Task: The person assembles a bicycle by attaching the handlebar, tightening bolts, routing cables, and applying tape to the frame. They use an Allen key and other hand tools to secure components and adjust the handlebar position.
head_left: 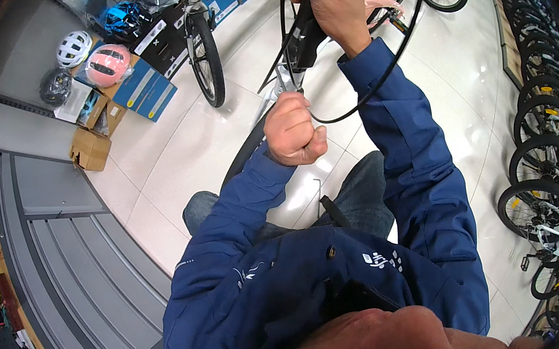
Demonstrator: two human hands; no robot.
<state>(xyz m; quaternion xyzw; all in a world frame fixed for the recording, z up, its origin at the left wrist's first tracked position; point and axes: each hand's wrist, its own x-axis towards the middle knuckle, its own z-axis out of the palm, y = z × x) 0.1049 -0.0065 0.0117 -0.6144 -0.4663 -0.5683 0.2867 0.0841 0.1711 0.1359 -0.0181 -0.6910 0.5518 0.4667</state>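
Note:
A bicycle stands upright in front of me. Its thick black tube (310, 42) rises to the top edge, with thin black cables (355, 112) looping around it. My right hand (335, 8) is closed around the upper part of this tube. Lower down, my left hand (293, 129) is closed in a fist. A silver metal tool (285, 80) sticks out above that fist, against the cables and the lower end of the tube; its grip is hidden by my fingers. Below the fist, part of a black tyre (246, 155) shows beside my left sleeve.
A thin bent metal rod (319, 196) shows between my knees. At left stands a grey metal cabinet (65, 238). Beyond it are cardboard boxes (90, 150), a white helmet (74, 48) and a pink helmet (108, 64). Another bicycle's wheel (206, 60) stands ahead; bicycles (545, 206) line the right.

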